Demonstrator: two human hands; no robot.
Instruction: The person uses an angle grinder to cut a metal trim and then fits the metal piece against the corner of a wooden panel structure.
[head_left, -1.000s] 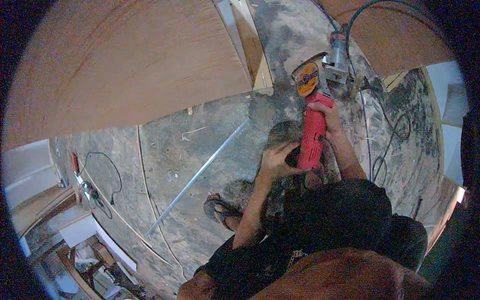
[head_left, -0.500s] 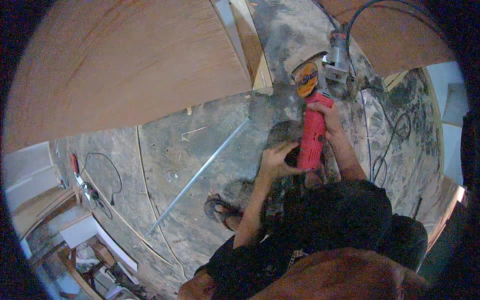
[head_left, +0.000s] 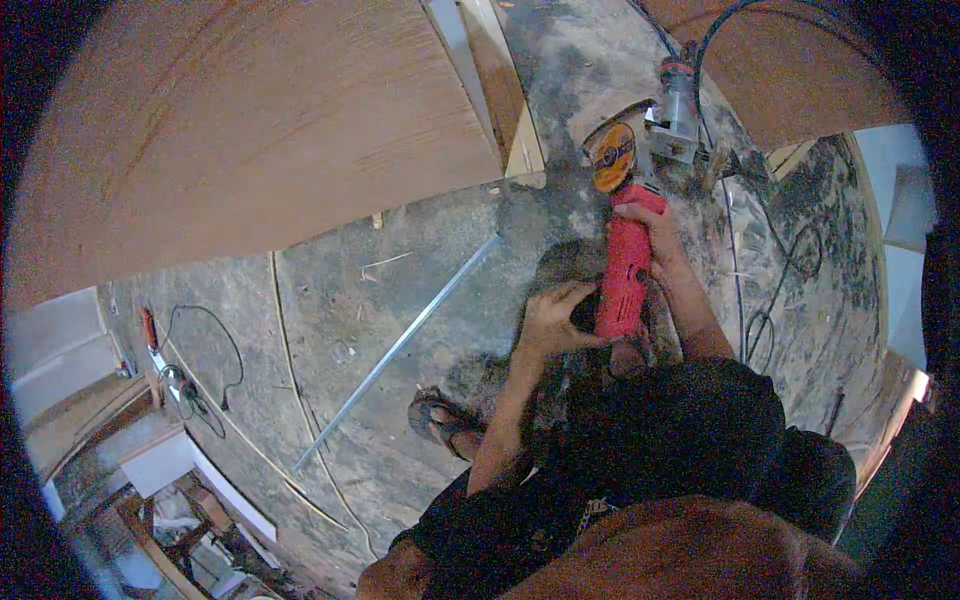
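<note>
A red angle grinder (head_left: 628, 265) with an orange disc (head_left: 614, 158) points away from me, right of the middle. My right hand (head_left: 655, 235) wraps around its body just behind the disc head, the thumb lying across the top. At the rear end, my left hand (head_left: 550, 320) curves around the left side, with thumb and fingers against the casing and a dark gap inside the palm. Where its fingertips end is partly hidden. A thin straight metal bar (head_left: 395, 355) lies slantwise on the floor to the left of my hands.
Beyond the disc stands a grey power tool (head_left: 678, 105) with a dark cable. A large wooden sheet (head_left: 270, 130) covers the far left. Further left lie a red-handled tool (head_left: 149, 328) and a black cord (head_left: 240, 360). My sandalled foot (head_left: 440, 415) rests on the stained floor (head_left: 350, 280).
</note>
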